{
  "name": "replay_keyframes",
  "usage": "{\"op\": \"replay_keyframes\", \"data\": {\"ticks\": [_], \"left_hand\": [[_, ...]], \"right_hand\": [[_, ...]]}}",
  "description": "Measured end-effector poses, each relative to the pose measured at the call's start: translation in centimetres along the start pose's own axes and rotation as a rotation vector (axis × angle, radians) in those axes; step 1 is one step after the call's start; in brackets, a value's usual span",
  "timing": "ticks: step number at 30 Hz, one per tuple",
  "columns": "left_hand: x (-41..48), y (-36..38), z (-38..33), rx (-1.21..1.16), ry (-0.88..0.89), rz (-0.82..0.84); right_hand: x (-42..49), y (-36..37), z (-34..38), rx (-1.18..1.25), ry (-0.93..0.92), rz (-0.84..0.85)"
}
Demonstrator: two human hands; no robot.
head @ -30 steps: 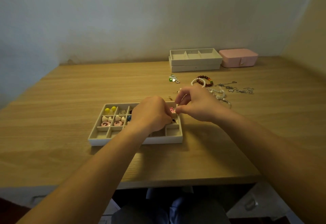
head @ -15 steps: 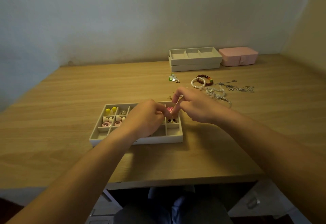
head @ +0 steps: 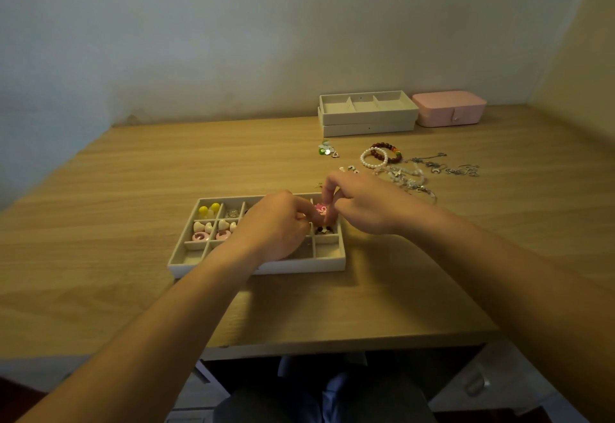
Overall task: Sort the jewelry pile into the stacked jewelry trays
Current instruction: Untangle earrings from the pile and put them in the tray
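Observation:
A beige compartment tray lies on the desk in front of me, holding yellow beads, cream hearts and pink rings in its left cells. Both hands meet over its top right cells. My left hand and my right hand pinch a small pink piece between their fingertips. A dark piece lies in the cell just below. The loose jewelry pile spreads to the right behind my right hand. Two stacked trays stand at the back.
A pink jewelry box sits beside the stacked trays. A pearl bracelet, a red bead bracelet and silver chains lie in the pile. A green charm lies apart. The desk's front edge is close below the tray.
Both hands have drifted slightly toward the tray's top right cells, with the fingertips closing together around the pink piece. The tray and pile have not moved.

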State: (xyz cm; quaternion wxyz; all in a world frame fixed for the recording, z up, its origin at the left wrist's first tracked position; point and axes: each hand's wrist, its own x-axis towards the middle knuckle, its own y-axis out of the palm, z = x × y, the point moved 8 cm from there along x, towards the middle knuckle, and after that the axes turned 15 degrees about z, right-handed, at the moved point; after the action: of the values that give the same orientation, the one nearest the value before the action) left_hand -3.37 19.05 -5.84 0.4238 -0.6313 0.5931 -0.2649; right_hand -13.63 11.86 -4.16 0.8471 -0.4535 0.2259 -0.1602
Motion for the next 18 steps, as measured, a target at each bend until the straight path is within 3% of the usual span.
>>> {"op": "replay_keyframes", "data": {"ticks": [6,10,14,18], "left_hand": [[-1.2,-1.5,0.4,-0.094,0.009,-0.124],[-2.5,-3.9,3.5,0.013,-0.150,-0.312],[-3.5,-4.0,7.2,0.077,-0.435,-0.264],[-3.9,-3.1,8.9,-0.034,-0.466,-0.180]], "right_hand": [[-0.9,-1.1,-0.2,0.100,-0.047,-0.173],[-1.1,-0.4,-1.2,0.086,0.023,-0.234],[-1.0,1.3,-1.7,0.041,0.112,-0.187],[-1.1,1.3,-0.8,-0.063,0.181,-0.165]]}}
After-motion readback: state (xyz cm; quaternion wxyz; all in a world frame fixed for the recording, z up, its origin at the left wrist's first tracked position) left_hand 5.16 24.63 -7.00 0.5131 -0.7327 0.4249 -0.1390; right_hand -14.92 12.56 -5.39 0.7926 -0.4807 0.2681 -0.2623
